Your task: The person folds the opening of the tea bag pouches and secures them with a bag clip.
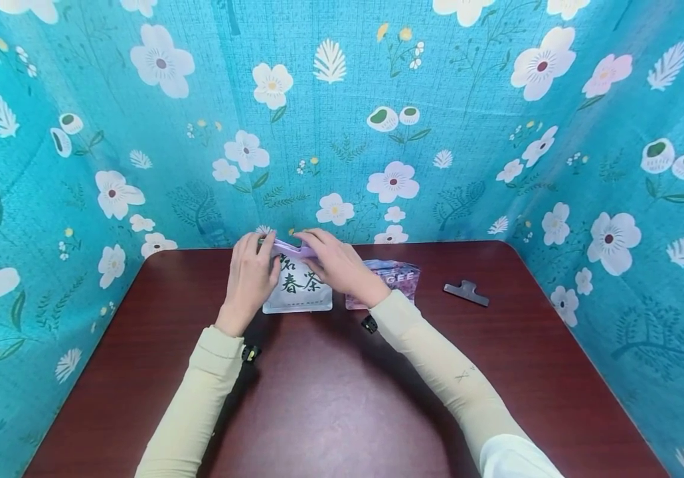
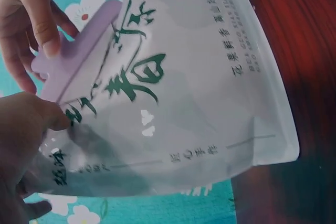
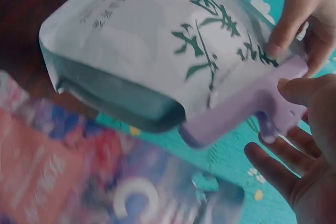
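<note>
A white pouch [image 1: 276,295] with dark green brush lettering stands at the far side of the table, tilted in both wrist views. Along its top edge lies a lilac bag clip [image 3: 231,111], clamped over part of the edge. My left hand [image 1: 249,275] pinches the pouch's top left corner, thumb on the printed front and fingers behind. My right hand [image 1: 342,264] holds the clip by its handle, the thumb [image 2: 51,45] pressing on top and the other fingers spread below.
A pink and purple printed pouch [image 1: 398,279] stands just right of the white one, partly behind my right forearm. Farther right, a dark grey clip [image 1: 466,291] lies on the brown table [image 1: 342,398]. A blue floral curtain [image 1: 318,133] hangs close behind the table.
</note>
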`<state>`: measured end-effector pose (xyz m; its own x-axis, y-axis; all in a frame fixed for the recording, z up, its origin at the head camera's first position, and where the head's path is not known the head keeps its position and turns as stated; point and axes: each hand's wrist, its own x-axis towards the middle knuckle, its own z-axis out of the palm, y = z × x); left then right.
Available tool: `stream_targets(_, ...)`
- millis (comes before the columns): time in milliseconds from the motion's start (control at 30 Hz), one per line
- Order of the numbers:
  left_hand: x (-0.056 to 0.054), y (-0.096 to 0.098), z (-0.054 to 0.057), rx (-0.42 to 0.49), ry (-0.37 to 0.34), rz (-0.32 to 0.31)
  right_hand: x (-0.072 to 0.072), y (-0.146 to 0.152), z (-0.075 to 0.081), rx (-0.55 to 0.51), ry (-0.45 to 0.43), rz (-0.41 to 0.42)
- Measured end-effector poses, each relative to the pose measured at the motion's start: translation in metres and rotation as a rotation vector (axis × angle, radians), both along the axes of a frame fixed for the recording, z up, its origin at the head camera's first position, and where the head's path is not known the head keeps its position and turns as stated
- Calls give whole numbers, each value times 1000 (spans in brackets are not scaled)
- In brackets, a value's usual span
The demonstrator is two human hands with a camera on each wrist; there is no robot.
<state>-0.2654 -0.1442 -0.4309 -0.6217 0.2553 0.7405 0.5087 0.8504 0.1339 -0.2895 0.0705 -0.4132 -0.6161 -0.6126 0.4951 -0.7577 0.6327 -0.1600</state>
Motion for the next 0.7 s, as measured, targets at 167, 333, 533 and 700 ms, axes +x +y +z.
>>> stream_targets(167,5,12,3,-28,0,16,7,20,5,77,81,-43)
stream_targets(333,7,36,3,-41,46,-23,15,49,7,115,106,-105)
stream_targets(533,13,71,1,-75,42,-89,21,83,3,153,55,-162)
stream_targets(700,15,97,-3,-121,39,-138,25,105,-6,160,27,-173)
